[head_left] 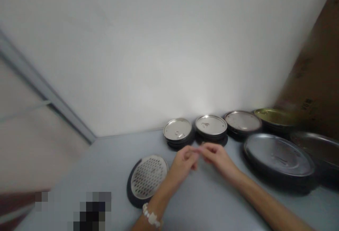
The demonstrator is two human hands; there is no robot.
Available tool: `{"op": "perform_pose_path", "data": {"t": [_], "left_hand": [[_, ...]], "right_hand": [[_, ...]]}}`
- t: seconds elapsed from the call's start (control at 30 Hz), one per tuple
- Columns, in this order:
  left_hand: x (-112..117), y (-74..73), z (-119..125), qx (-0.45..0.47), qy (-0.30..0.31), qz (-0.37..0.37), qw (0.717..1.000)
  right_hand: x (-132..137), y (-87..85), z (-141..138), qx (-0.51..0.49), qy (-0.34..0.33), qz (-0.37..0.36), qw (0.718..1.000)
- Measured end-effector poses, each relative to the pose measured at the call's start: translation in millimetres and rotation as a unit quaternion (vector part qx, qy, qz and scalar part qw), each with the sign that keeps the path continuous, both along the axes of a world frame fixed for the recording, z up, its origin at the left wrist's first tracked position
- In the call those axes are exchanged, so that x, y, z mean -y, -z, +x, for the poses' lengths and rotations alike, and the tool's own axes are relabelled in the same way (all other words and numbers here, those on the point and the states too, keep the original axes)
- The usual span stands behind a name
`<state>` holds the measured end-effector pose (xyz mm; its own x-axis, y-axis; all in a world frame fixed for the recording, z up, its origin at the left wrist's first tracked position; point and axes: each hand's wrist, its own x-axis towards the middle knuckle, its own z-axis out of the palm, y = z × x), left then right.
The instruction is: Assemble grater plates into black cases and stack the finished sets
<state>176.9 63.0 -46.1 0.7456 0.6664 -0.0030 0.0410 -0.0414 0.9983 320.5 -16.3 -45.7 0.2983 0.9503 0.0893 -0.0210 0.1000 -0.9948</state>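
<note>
My left hand [184, 163] and my right hand [218, 158] meet at the fingertips above a pale grey table top [111, 174]. Whether anything small lies between the fingers is hidden. A white beaded bracelet [151, 215] circles my left wrist. Just left of that hand lies a perforated steel disc [147, 177] on a black round base. Behind my hands stand round metal lids on dark bases: a silver one [177, 129], another silver one [211, 125], a duller one [243, 121] and a gold-toned one [275, 116]. A large oval lid [278, 154] sits to the right of my right hand.
A white wall [148, 54] rises behind the table. Another large dark lid [316, 150] sits at the right edge, below a brown cardboard sheet [312, 72]. A grey metal frame [39, 83] runs along the left, and a pixelated patch covers the lower left.
</note>
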Motion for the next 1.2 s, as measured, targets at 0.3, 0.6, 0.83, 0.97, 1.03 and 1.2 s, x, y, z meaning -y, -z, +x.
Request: {"op": "perform_pose_path", "data": {"t": [0.3,0.6,0.83,0.97,1.03,1.2], "left_hand": [[4,-11.3,-2,-0.015,-0.068,0.058,0.996],[-11,-67.8,-90,-0.267,-0.094,0.334,0.899],[-35,-31.3,-186,-0.433,0.022,0.341,0.834],[-8,-5.8,-190,-0.455,-0.007,0.374,0.808],[12,10.0,-188,-0.458,-0.005,0.410,0.788],[62,48.8,-195,-0.420,-0.051,0.577,0.698]], "right_hand": [[-3,9.8,3,0.044,0.043,0.005,0.998],[-4,16.7,-1,0.011,-0.050,-0.050,0.997],[2,17.8,-12,0.064,-0.109,-0.060,0.990],[2,23.0,-16,0.069,-0.117,-0.065,0.989],[2,23.5,-17,0.063,-0.116,-0.055,0.990],[3,17.2,-18,0.060,-0.120,-0.049,0.990]]}}
